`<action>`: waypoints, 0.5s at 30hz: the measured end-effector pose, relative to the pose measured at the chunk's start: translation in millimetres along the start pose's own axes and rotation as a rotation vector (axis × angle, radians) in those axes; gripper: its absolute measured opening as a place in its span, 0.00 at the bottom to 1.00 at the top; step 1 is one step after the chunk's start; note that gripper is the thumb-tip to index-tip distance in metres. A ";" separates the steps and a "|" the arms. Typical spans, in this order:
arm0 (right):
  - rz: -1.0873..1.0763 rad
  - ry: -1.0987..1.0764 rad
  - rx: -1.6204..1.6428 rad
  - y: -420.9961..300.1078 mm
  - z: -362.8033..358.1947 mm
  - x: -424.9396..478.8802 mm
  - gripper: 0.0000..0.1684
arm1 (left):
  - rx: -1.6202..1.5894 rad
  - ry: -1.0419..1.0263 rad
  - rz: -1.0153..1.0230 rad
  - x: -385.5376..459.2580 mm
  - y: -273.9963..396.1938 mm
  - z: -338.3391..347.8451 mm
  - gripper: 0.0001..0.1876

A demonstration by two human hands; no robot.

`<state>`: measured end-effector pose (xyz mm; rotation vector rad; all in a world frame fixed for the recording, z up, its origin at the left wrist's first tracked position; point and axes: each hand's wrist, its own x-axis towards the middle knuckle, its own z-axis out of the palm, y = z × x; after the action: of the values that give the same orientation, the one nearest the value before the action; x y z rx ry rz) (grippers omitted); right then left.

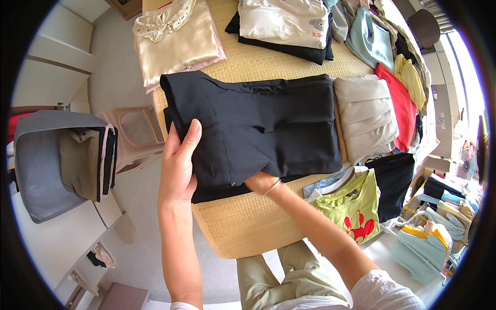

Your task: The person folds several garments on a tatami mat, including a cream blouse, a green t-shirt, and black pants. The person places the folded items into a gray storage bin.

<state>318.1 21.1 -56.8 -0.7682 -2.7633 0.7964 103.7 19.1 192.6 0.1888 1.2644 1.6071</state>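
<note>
Black folded trousers (271, 128) lie across the woven mat on the table, over more dark cloth. My left hand (182, 159) holds their left end, thumb on top and fingers hidden beneath the fabric. My right hand (261, 182) reaches under the near edge of the trousers; its fingers are hidden by the cloth. Right of the trousers lies a folded beige garment (366, 116), with a red cloth (399, 108) beyond it. A cream satin top with a lace collar (178, 42) and a white printed shirt (283, 23) on black cloth lie at the far side.
A grey fabric bin (38, 166) with folded clothes stands at left, beside a beige plastic stool (135, 135). Near the right table edge lie a yellow-green printed shirt (352, 209) and a black garment (391, 186). Hung and piled clothes (426, 248) stand lower right.
</note>
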 end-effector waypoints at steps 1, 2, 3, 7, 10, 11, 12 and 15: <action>0.066 -0.047 -0.068 18.2 -4.9 5.2 0.27 | 0.011 0.015 -0.022 -4.8 -0.2 -6.9 0.24; 0.109 -0.095 -0.143 33.0 -24.4 12.0 0.26 | 0.016 0.026 -0.045 -10.4 -0.1 -13.6 0.24; 0.146 -0.130 -0.190 44.2 -41.2 9.6 0.26 | -0.075 0.016 -0.041 -13.9 -4.0 -22.2 0.23; 0.243 -0.217 -0.337 90.3 -93.1 -29.5 0.25 | -0.443 -0.041 -0.065 -12.4 -44.8 -78.8 0.22; 0.282 -0.271 -0.399 116.0 -121.2 -57.4 0.24 | 0.012 0.200 -0.117 7.5 -92.2 -126.6 0.25; 0.277 -0.283 -0.405 119.6 -123.3 -59.0 0.23 | 0.263 0.259 -0.115 12.0 -110.9 -149.6 0.25; 0.284 -0.297 -0.416 123.6 -126.2 -62.3 0.23 | 0.642 0.231 -0.005 14.9 -117.9 -155.0 0.23; 0.286 -0.323 -0.431 132.0 -129.4 -67.8 0.22 | 0.511 0.234 0.003 14.2 -135.5 -171.0 0.18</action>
<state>470.5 140.0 -19.3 -1.2302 -3.2154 0.3885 68.7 -88.9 5.8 0.3251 1.8456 1.3064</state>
